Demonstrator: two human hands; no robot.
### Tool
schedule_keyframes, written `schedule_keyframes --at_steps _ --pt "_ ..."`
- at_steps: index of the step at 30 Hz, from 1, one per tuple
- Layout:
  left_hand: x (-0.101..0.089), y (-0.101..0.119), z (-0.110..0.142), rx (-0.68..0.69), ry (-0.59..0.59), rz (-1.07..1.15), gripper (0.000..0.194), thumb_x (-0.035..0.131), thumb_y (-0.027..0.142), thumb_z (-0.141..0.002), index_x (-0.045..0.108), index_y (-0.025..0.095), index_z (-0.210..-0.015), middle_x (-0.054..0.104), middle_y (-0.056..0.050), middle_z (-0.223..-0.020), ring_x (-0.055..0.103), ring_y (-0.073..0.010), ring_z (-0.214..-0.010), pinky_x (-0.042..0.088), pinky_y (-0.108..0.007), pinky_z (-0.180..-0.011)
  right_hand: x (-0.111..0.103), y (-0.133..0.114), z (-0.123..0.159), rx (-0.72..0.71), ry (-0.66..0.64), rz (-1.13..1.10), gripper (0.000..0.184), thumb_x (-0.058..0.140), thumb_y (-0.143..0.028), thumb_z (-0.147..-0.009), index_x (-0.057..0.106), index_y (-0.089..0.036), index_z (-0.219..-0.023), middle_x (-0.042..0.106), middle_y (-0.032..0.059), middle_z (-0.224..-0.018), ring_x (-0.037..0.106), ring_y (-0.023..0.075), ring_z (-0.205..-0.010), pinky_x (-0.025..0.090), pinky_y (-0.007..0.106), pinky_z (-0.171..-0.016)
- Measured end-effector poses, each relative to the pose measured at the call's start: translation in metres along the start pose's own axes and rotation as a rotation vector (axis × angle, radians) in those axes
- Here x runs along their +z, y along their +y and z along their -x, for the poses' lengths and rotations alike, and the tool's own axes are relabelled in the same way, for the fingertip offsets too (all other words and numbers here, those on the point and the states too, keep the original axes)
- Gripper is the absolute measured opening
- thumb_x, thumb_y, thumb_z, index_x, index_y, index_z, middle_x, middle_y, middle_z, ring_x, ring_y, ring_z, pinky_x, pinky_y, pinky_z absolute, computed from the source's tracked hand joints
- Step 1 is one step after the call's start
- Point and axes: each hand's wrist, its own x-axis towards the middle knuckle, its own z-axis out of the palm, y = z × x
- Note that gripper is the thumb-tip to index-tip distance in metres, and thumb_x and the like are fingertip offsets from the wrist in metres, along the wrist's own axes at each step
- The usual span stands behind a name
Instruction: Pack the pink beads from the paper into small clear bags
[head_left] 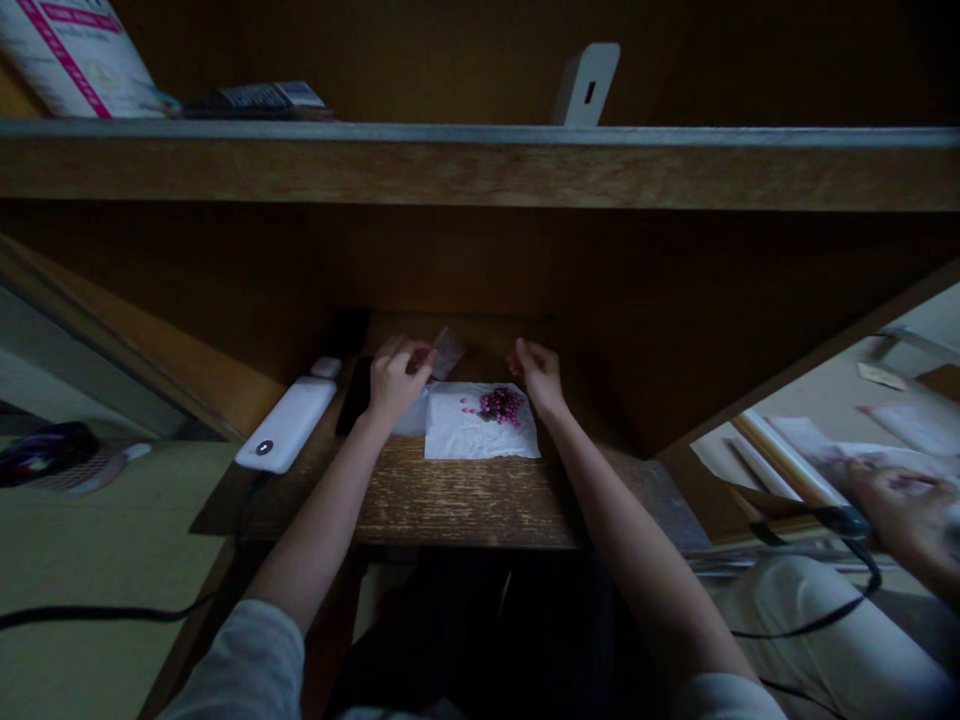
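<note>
My left hand (pixel 396 376) is closed in a pinch at the far left corner of a white tissue sheet (pixel 448 432). A small clear plastic bag (pixel 448 352) sticks out from its fingertips. On the sheet lies a loose pile of small pink beads (pixel 501 405), with a few scattered to its left. My right hand (pixel 540 372) hovers beside the sheet's far right corner, fingers curled together. Whatever its fingertips hold is too small and dark to make out. Another piece of clear plastic (pixel 412 415) lies under my left wrist, partly covered.
A white power bank (pixel 289 425) with a black cable lies on the desk at left. The upper shelf edge (pixel 480 170) crosses above my hands, carrying a white charger (pixel 589 88) and a white-and-pink package (pixel 82 60). At right, another person's hand (pixel 904 510) works over a neighbouring desk.
</note>
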Motion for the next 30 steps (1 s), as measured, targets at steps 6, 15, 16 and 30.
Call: schedule_keyframes --at_steps 6,15,16,30 --pt "0.018 0.016 0.015 0.218 -0.172 0.014 0.017 0.048 0.028 -0.087 0.062 0.020 -0.082 0.065 -0.003 -0.080 0.059 -0.0169 -0.081 0.044 -0.032 -0.080 0.019 -0.024 0.020 -0.035 -0.411 0.007 0.034 0.055 -0.050 -0.078 0.064 -0.018 -0.069 0.061 0.0020 -0.068 0.053 0.0134 -0.062 0.040 0.024 -0.059" --pt "0.016 0.023 0.017 0.153 -0.178 0.134 0.031 0.061 0.043 -0.076 0.058 0.020 -0.097 0.063 -0.006 -0.095 0.057 -0.0195 -0.093 0.044 -0.034 -0.087 0.022 -0.020 0.018 0.073 -0.418 -0.183 0.021 0.062 -0.039 -0.074 0.066 -0.018 -0.072 0.061 -0.0002 -0.068 0.051 0.0118 -0.060 0.039 0.023 -0.058" --pt "0.016 0.023 0.016 0.109 -0.145 0.147 0.034 0.060 0.044 -0.076 0.057 0.020 -0.100 0.062 -0.006 -0.099 0.056 -0.0200 -0.096 0.044 -0.034 -0.087 0.021 -0.021 0.018 0.095 -0.421 -0.192 0.022 0.062 -0.039 -0.074 0.065 -0.018 -0.069 0.060 -0.0004 -0.065 0.050 0.0113 -0.057 0.039 0.023 -0.057" --pt "0.023 0.017 0.011 -0.144 -0.509 0.675 0.074 0.067 0.055 -0.065 0.041 0.024 -0.127 0.045 -0.011 -0.131 0.046 -0.0263 -0.117 0.039 -0.043 -0.096 0.013 -0.024 0.018 0.204 -0.516 -0.177 0.034 0.063 -0.045 -0.073 0.054 -0.015 -0.060 0.046 -0.0036 -0.054 0.037 0.0069 -0.047 0.029 0.021 -0.047"
